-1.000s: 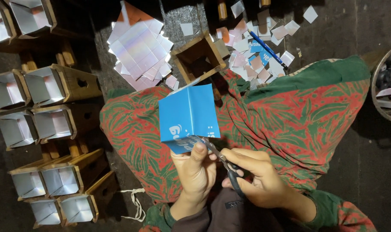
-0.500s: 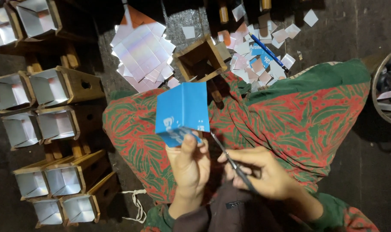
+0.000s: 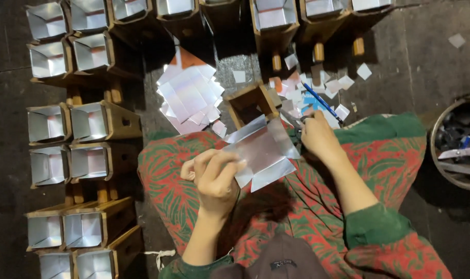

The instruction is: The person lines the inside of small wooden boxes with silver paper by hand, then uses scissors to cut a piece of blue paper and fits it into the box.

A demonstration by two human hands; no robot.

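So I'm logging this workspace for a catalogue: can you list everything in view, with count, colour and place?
cut sheet: one, silvery, notched corners, over the lap, pinched by the left hand
wooden box: one, brown, unlined, just beyond the knees
lined boxes: many, brown wood with silver lining, in rows at left and along the top
stacked sheets: one pile, silvery-white, on the floor beside the wooden box
paper scraps: many, white and blue, strewn top right
pencil: one, blue, among the scraps
bowl: one, round, dark, at right edge, holding scraps
lap cloth: red and green leaf print
left hand: holds the sheet
right hand: holds scissors, mostly hidden
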